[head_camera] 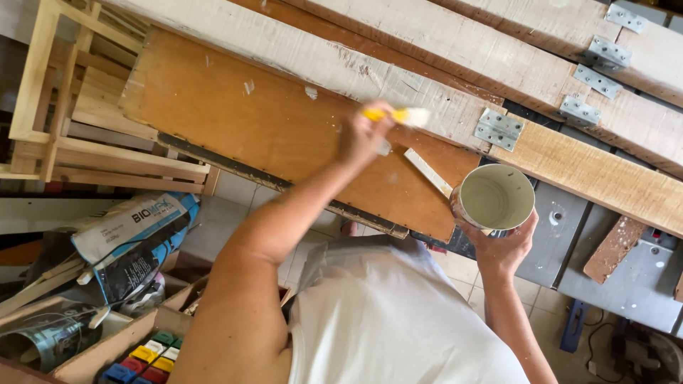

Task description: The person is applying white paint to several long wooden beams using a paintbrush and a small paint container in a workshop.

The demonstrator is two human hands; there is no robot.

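Far left at 9 o'clock: wooden rack (50,114), white-and-blue bag (135,231) below at 8. Centre: brown board (242,121). Left hand (364,135) fisted on yellow-handled brush (398,115), bristles blurred, prob touching the pale plank (398,89) at 12. Right hand (501,245) at 3 o'clock cups the paint can (492,199) from below, just off the board's edge. Metal hinges (498,129) at 1–2.
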